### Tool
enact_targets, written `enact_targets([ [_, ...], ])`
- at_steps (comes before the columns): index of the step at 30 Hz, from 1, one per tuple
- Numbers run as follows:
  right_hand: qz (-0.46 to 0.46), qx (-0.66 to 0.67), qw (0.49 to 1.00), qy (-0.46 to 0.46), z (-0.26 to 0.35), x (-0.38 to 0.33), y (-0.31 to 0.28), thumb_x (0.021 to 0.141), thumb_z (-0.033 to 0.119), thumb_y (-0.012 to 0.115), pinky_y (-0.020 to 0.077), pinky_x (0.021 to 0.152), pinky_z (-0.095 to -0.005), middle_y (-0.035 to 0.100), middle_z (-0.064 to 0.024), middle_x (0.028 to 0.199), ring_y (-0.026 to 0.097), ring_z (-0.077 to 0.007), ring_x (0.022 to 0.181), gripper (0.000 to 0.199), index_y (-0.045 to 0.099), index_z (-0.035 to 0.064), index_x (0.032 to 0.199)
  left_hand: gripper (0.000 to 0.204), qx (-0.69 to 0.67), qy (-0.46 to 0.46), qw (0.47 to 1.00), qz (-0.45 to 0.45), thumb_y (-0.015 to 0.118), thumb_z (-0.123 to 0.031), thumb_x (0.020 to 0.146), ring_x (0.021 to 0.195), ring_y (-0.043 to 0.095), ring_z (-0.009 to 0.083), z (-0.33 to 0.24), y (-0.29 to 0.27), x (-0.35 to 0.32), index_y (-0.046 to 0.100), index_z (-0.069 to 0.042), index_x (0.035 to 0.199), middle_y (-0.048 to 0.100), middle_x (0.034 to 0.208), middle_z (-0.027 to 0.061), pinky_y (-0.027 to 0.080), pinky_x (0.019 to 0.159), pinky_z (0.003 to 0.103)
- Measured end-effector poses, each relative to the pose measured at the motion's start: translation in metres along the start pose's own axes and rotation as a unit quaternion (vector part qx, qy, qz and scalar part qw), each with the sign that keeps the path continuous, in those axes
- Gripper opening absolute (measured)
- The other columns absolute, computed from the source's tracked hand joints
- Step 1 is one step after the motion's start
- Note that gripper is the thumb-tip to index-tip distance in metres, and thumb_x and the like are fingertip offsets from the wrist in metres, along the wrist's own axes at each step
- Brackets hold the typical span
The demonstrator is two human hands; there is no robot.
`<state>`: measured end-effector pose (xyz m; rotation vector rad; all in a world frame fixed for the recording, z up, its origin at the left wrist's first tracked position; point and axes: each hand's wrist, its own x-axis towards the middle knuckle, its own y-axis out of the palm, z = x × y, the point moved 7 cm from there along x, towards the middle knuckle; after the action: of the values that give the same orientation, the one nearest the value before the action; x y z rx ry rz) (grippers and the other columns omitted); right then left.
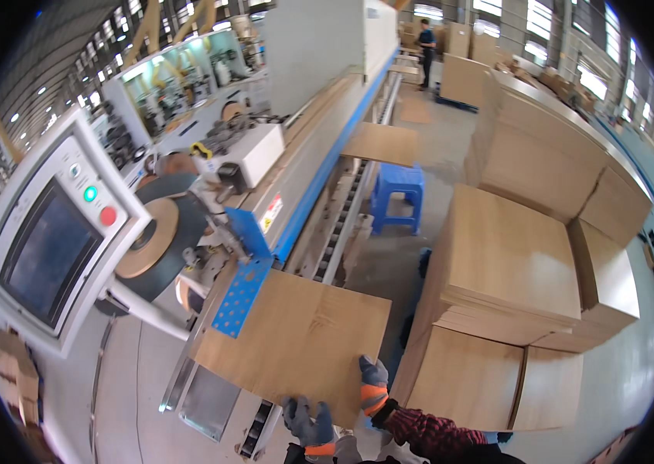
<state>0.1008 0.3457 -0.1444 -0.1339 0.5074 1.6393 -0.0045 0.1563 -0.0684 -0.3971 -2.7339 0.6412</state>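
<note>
A light wood-grain panel (296,340) lies flat on the infeed of a long edge-banding machine (319,155), its far left corner against a blue perforated guide (240,294). My left hand (307,424), in a grey glove with an orange cuff, holds the panel's near edge from below. My right hand (373,385), in the same kind of glove with a red plaid sleeve behind it, presses on the panel's near right corner. Another panel (381,143) rides further along the machine.
A control screen with green and red buttons (52,240) stands at left beside a roll of edge tape (149,240). Stacks of panels (512,263) fill the right. A blue plastic stool (398,197) stands in the aisle. A person (426,48) stands far back.
</note>
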Motion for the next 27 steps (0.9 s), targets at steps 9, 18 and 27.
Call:
enact_targets([
  [9,-0.019,-0.017,0.999,-0.031,0.023,0.107,0.001,0.08,0.024,0.059,0.0416,0.06,-0.0281,0.059,-0.002,0.076,0.052,-0.0112,0.068,0.024,0.059,0.0018,0.089,0.039,0.027,0.102,0.985,0.134,0.066,-0.022,0.064,0.101,0.043,0.0381,-0.059,0.081,0.05,0.057,0.002,0.094,0.044,0.111,0.0241,0.032,0.089,0.045],
  [18,-0.055,-0.322,0.886,-0.33,0.13,0.075,-0.027,0.082,0.031,0.05,0.0425,0.084,-0.0375,0.057,-0.0195,0.103,0.054,-0.0339,0.097,0.038,0.055,0.0013,0.106,0.037,-0.073,0.212,0.932,0.286,0.057,-0.025,0.076,0.094,0.05,0.0358,-0.18,0.187,0.097,0.054,0.005,0.097,0.054,0.098,0.0224,0.039,0.081,0.038],
  [27,-0.577,-0.538,0.513,-0.339,0.402,0.019,-0.389,0.078,0.037,0.053,0.039,0.087,-0.0397,0.054,-0.0208,0.103,0.049,-0.0348,0.1,0.042,0.056,-0.0009,0.097,0.048,-0.031,0.375,0.88,0.29,0.046,-0.037,0.083,0.087,0.054,0.0371,-0.307,0.274,0.02,0.053,0.008,0.097,0.056,0.097,0.0236,0.042,0.076,0.041],
])
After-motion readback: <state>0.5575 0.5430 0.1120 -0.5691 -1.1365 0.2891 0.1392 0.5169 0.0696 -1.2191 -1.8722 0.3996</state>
